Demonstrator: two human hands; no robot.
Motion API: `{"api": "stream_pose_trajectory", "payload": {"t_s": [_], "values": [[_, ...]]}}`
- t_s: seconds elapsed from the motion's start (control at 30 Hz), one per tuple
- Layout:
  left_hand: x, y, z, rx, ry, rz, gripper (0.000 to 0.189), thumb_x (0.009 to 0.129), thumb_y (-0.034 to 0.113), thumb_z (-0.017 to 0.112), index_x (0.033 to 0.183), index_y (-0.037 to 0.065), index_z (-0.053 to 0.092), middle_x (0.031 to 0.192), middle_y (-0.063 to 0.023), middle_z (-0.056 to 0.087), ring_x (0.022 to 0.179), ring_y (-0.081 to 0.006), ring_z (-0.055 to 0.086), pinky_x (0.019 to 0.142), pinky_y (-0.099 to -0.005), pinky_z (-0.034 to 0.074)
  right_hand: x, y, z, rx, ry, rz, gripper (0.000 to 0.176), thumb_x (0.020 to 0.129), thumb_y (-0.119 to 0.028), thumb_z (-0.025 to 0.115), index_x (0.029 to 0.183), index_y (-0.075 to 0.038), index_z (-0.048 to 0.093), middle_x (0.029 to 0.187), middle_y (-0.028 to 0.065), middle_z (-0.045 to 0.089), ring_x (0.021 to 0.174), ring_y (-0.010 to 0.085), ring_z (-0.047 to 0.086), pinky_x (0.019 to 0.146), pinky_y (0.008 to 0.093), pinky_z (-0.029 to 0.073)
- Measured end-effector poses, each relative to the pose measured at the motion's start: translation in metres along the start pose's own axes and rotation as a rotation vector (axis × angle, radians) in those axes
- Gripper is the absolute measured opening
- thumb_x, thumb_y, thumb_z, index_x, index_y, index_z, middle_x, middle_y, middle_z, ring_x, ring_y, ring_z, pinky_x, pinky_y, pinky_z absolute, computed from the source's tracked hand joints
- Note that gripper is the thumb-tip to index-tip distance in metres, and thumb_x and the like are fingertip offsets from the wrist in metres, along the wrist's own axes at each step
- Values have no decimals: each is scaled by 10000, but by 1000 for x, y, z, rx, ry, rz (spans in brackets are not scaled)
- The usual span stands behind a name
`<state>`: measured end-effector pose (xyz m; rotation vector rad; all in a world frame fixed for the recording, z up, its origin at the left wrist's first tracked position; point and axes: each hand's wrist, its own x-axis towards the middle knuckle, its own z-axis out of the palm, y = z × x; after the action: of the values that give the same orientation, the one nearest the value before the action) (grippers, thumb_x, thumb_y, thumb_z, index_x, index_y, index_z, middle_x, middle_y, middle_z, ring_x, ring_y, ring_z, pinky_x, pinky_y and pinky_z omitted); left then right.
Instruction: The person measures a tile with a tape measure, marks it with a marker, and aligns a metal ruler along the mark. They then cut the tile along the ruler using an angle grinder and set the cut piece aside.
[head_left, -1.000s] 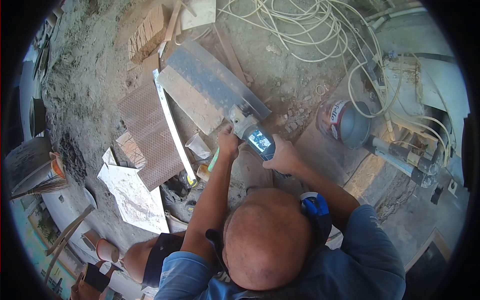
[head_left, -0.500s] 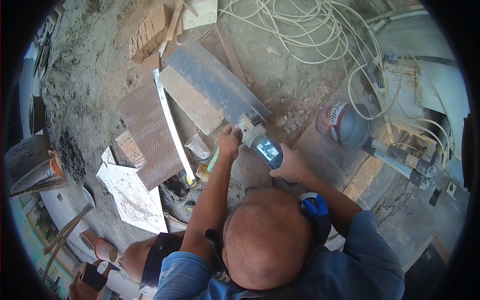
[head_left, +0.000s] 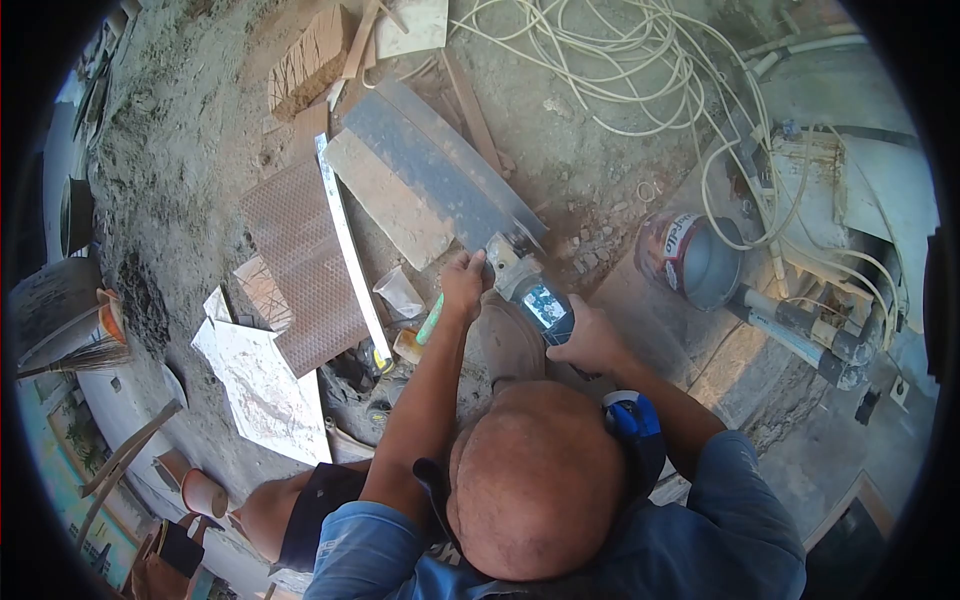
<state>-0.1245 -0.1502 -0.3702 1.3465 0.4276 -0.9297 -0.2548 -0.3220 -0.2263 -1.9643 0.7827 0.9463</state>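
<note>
An angle grinder (head_left: 547, 303) with a grey metal head and a dark body is held between my two hands, low over a long dark tile (head_left: 430, 150). My right hand (head_left: 588, 338) wraps round the grinder's body. At the grinder's head, my left hand (head_left: 463, 283) is closed on its side; what exactly the fingers grip there is hidden. The grinder's front reaches the near right end of the tile, and its disc cannot be made out clearly. Under the dark tile lies a dusty, paler slab (head_left: 385, 195).
Left of the slab lie a metal straightedge (head_left: 350, 245), a brown textured tile (head_left: 295, 250) and a white broken board (head_left: 265, 385). A paint bucket (head_left: 665, 250) stands at right, with a coiled pale hose (head_left: 640, 60) beyond. A person's bent knee (head_left: 268, 515) shows at lower left.
The whole view has shifted slightly, with the ground things a little further right. Both hands keep their hold on the grinder, which has moved slightly right and down in the picture.
</note>
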Motion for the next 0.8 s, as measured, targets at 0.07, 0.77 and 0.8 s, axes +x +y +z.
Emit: {"api": "stream_pose_trajectory", "payload": {"t_s": [0.07, 0.77, 0.8], "values": [[7, -9, -6, 52, -29, 7, 183, 980, 204, 611, 906, 38, 634, 744, -25, 606, 589, -123, 571, 577, -285, 533, 7, -6, -1, -6, 18, -34, 920, 614, -265, 783, 1384, 69, 404, 1060, 278, 668, 994, 381, 676, 884, 430, 539], [0, -5, 8, -143, 16, 11, 172, 991, 89, 535, 1076, -4, 652, 933, -80, 702, 738, -156, 685, 645, -311, 590, 84, -84, -6, -18, 87, -158, 837, 619, -273, 799, 1308, 53, 451, 1124, 282, 649, 1058, 414, 648, 913, 450, 529], [1, -7, 7, -139, 5, 43, 174, 994, 92, 532, 1079, -3, 651, 931, -79, 701, 733, -155, 684, 642, -311, 590, 86, -86, -5, -1, 114, -184, 839, 617, -270, 803, 1307, 56, 454, 1136, 285, 646, 1058, 417, 648, 911, 450, 531]]}}
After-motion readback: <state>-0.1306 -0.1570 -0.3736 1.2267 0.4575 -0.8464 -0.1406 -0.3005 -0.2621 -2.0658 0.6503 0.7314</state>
